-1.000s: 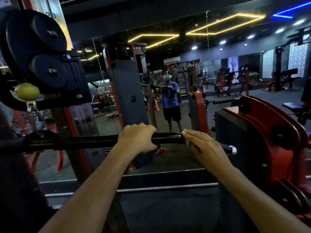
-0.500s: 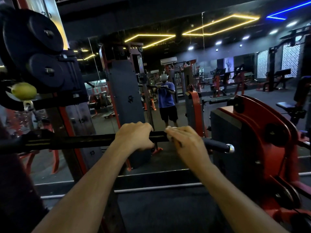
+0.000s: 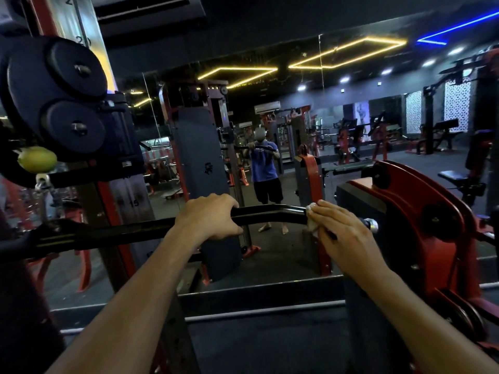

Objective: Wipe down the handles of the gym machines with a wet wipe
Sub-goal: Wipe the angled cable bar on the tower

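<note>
Left hand grips the stiff bar; right hand, toward its end, wraps the soft wipe round it.

A wall mirror ahead reflects a person in a blue shirt and dark shorts standing among red and black gym machines. At upper left, black weight plates hang on a rack, with a yellow-green ball just below them and a numbered upright beside. Yellow light strips and a blue light strip glow on the dark ceiling.
</note>
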Demonstrator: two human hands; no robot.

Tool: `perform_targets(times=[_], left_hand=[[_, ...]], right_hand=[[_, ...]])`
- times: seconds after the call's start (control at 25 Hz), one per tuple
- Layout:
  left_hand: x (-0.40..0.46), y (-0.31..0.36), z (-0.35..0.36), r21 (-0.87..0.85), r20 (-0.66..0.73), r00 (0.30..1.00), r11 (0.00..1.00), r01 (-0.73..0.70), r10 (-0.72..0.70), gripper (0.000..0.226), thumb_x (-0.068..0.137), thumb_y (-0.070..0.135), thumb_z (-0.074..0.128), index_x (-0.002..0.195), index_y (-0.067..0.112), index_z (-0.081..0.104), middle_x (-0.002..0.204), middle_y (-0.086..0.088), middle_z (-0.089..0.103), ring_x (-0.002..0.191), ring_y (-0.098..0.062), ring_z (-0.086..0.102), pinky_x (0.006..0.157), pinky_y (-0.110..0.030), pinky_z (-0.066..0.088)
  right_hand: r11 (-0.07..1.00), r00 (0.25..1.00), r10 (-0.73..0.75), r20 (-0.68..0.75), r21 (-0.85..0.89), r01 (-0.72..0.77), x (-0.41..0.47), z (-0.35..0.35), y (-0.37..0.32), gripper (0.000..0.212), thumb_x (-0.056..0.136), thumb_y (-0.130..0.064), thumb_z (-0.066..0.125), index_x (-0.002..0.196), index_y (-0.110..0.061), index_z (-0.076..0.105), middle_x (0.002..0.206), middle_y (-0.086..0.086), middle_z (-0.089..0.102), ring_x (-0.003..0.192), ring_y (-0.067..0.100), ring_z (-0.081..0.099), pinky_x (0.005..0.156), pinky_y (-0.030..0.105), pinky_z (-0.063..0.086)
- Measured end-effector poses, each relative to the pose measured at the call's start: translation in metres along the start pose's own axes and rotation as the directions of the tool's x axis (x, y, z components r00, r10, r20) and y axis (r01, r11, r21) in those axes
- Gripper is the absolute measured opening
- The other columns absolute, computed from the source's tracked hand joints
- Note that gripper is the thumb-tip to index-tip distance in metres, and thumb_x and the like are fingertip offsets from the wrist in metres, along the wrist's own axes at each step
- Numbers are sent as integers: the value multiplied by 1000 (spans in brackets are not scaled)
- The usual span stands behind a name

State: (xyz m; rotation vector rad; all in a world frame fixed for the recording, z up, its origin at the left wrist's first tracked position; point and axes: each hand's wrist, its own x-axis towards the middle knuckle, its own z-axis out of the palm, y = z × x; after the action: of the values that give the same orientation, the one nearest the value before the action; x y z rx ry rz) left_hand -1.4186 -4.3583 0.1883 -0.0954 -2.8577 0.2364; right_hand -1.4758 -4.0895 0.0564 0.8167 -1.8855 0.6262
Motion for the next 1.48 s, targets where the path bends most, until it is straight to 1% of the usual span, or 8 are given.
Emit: perform_targets(times=[0.28,0.44,0.6,0.72,0.92,1.12,1.32,1.48], left_hand=[[-2,-12,-6,-42,50,997,997,-61,63,29,83,52,75,77,39,50,81,14,60,79,-10,59,66,-33,43],[0,16,-9,37,21,986,985,-166,165,31,83,56,72,94,43,47,88,13,57,86,-15,58,72,-35,46],[5,38,4,51,-22,993,993,-111,112,16,87,46,68,95,39,57,81,14,56,76,-12,56,68,-34,43],[5,37,12,79,-52,995,993,-84,88,12,83,42,66,86,39,55,76,11,60,70,-9,57,63,-33,44],[7,35,16,100,-78,996,994,-33,41,10,83,43,67,88,37,59,74,11,61,68,-10,58,62,-32,46],[6,39,17,95,-57,998,995,-23,28,13,84,42,68,83,37,56,72,11,61,68,-9,60,62,-32,47],[3,42,19,85,-78,996,996,-25,32,11,83,40,68,85,36,58,73,11,60,68,-9,58,63,-31,44],[-4,37,22,73,-56,998,997,-26,30,13,83,40,68,84,37,56,73,10,60,67,-8,56,63,-31,42]], right_hand=[[992,999,-46,-12,114,47,27,9,-38,30,95,-15,57,122,-10,69,128,4,63,120,11,59,109,19,41],[988,994,-108,26,116,104,33,1,-40,30,94,-15,58,122,-10,67,125,7,64,113,16,62,102,26,46],[973,970,-226,90,65,220,23,-2,-28,29,89,-12,62,117,-8,69,118,8,68,107,16,65,96,33,55],[989,992,-75,104,133,61,-5,-8,8,32,91,0,63,119,-13,71,117,2,68,108,12,61,92,35,54],[996,990,73,123,46,-79,-49,-34,49,29,89,-11,70,116,-18,70,119,-7,64,109,-6,56,98,25,54],[981,981,192,34,16,-192,-46,-21,35,25,91,-17,67,116,-14,70,112,-3,66,96,-2,58,89,23,56],[987,994,84,-73,141,-73,-6,12,-28,32,97,-27,54,118,-7,68,110,4,69,97,10,64,89,18,51],[989,998,-39,40,146,33,-9,24,-32,27,96,-13,62,122,-8,68,120,5,66,107,14,63,95,29,54]])
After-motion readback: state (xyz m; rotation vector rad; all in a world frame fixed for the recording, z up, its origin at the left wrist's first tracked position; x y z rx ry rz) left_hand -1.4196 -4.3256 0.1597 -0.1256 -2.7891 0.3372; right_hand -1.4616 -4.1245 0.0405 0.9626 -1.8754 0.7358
